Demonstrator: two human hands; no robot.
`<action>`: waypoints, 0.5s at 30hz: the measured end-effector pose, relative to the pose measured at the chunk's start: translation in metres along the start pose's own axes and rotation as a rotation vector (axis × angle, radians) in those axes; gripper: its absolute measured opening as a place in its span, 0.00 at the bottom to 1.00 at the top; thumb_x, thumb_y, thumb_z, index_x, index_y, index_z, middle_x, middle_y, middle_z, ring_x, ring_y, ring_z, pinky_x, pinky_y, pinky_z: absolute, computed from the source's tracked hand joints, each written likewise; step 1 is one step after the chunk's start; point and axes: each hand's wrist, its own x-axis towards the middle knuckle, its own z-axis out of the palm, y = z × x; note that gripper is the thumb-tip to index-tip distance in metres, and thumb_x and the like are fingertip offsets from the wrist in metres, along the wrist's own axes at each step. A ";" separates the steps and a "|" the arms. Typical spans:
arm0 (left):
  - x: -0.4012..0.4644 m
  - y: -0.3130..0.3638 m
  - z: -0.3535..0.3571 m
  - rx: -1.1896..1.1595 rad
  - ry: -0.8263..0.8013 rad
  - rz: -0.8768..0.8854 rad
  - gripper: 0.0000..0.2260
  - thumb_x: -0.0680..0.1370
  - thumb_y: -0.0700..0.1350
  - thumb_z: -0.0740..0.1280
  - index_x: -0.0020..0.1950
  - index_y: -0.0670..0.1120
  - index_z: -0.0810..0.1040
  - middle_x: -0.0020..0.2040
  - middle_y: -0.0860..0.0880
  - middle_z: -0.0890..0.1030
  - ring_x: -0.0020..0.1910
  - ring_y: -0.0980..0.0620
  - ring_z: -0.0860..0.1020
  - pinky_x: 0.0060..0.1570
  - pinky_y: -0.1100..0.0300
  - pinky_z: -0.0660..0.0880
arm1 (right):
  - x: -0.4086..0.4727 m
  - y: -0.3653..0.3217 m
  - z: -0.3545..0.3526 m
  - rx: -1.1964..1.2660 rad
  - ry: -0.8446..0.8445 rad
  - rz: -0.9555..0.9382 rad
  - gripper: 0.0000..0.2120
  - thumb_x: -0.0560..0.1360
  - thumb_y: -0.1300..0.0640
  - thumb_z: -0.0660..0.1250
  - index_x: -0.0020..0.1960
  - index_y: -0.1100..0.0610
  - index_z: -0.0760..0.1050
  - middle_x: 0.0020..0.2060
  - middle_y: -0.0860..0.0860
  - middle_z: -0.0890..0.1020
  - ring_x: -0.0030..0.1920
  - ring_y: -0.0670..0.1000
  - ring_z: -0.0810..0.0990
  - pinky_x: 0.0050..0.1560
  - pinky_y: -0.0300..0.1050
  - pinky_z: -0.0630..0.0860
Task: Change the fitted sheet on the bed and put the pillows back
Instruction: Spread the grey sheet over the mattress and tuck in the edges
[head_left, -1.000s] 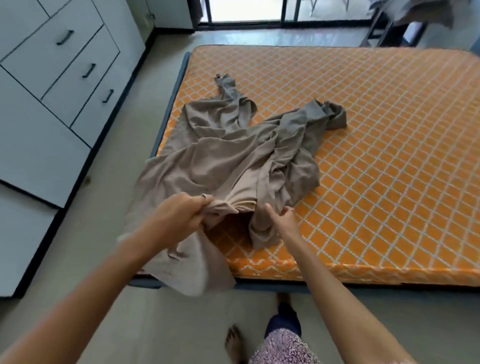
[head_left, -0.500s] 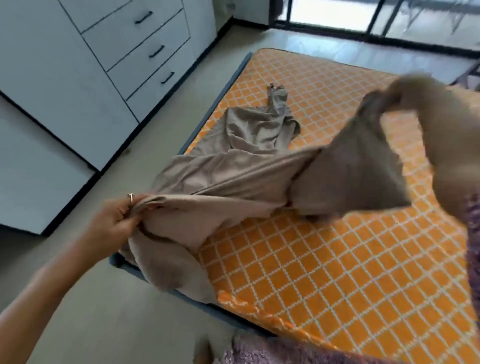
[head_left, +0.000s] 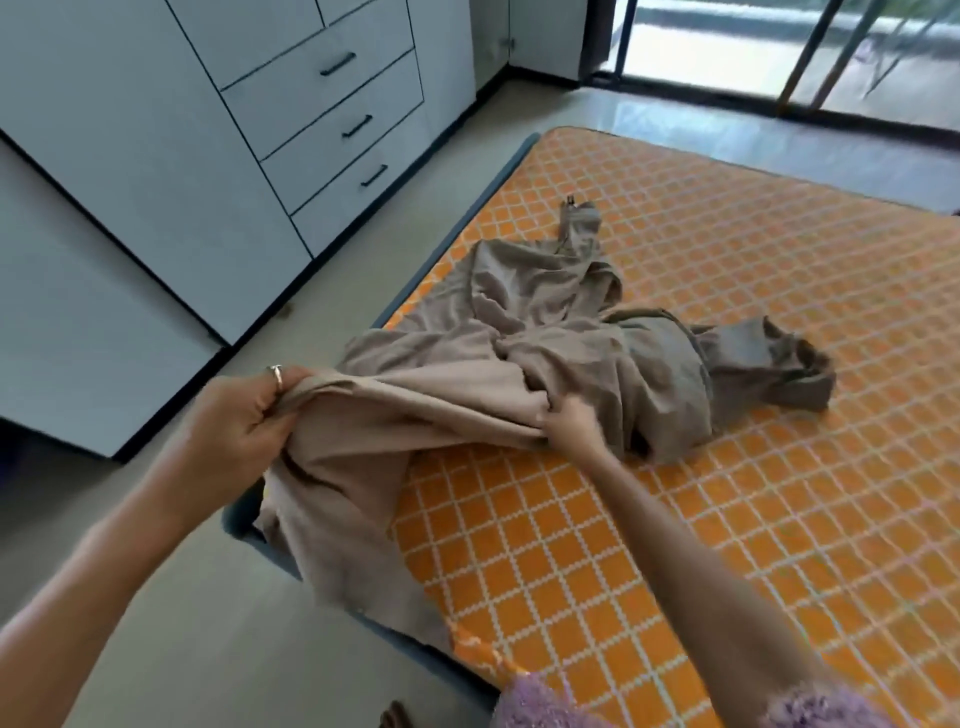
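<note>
fitted sheet (head_left: 545, 332) | taupe, crumpled | on bare orange mattress (head_left: 727, 467) corner

Home bedroom; bare mattress (head_left: 727, 467); built-in drawers (head_left: 332, 104)

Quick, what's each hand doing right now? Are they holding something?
Left hand: closed, gripping the edge of the beige sheet.
Right hand: closed on a fold of the same sheet, over the orange mattress.

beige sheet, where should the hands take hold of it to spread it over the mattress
Probably along the hem, coming from the near corner of the mattress. The left hand already pinches the beige sheet by its edge; the right hand holds further along. The rest lies bunched, offering no clear edge.
</note>
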 end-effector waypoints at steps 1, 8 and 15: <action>0.001 0.004 0.001 0.033 -0.007 0.000 0.16 0.73 0.53 0.57 0.52 0.73 0.75 0.40 0.54 0.83 0.41 0.47 0.81 0.44 0.52 0.78 | -0.008 0.017 0.031 -0.012 -0.135 0.090 0.15 0.76 0.59 0.61 0.59 0.66 0.75 0.54 0.64 0.80 0.56 0.63 0.78 0.47 0.49 0.72; 0.005 0.029 -0.004 0.103 -0.017 0.037 0.21 0.74 0.48 0.59 0.50 0.79 0.72 0.45 0.72 0.79 0.43 0.67 0.79 0.42 0.70 0.73 | -0.028 0.034 0.088 0.218 -0.117 0.196 0.33 0.77 0.59 0.66 0.76 0.60 0.54 0.66 0.64 0.70 0.65 0.63 0.71 0.59 0.47 0.69; 0.001 0.035 -0.006 0.172 -0.045 0.095 0.26 0.74 0.43 0.59 0.54 0.79 0.70 0.45 0.76 0.77 0.42 0.58 0.79 0.39 0.75 0.70 | -0.002 0.026 0.082 0.432 -0.004 0.330 0.22 0.78 0.57 0.61 0.71 0.60 0.65 0.62 0.64 0.75 0.62 0.65 0.73 0.59 0.52 0.72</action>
